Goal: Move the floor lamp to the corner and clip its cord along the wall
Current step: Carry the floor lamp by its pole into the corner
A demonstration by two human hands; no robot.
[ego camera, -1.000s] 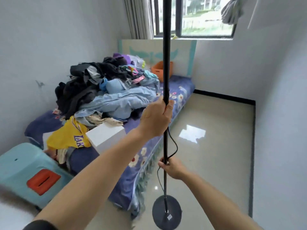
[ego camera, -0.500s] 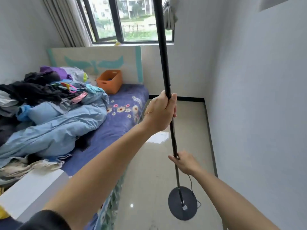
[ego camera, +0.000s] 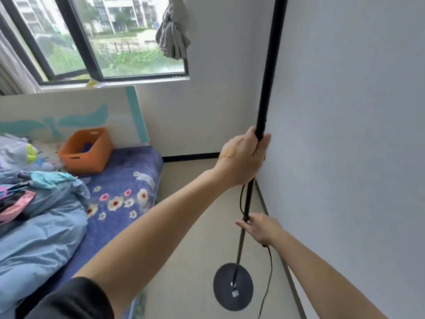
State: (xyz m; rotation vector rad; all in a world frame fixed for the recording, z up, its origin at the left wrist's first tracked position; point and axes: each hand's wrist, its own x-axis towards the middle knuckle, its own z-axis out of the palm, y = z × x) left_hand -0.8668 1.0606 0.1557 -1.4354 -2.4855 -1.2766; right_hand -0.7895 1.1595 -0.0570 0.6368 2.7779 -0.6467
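White walls meet in a corner beside the window (ego camera: 119,42), with the bed (ego camera: 128,180) and an orange basket (ego camera: 86,150) at left. Your left hand (ego camera: 245,157) is closed around the floor lamp (ego camera: 270,65) pole. Lower, your right hand (ego camera: 259,229) grips the pole too. Its round base (ego camera: 233,286) sits near the right wall, the cord (ego camera: 269,272) hanging beside.

Lamp (ego camera: 266,88) beside right wall (ego camera: 356,134) (bed (ego camera: 128,171) left).
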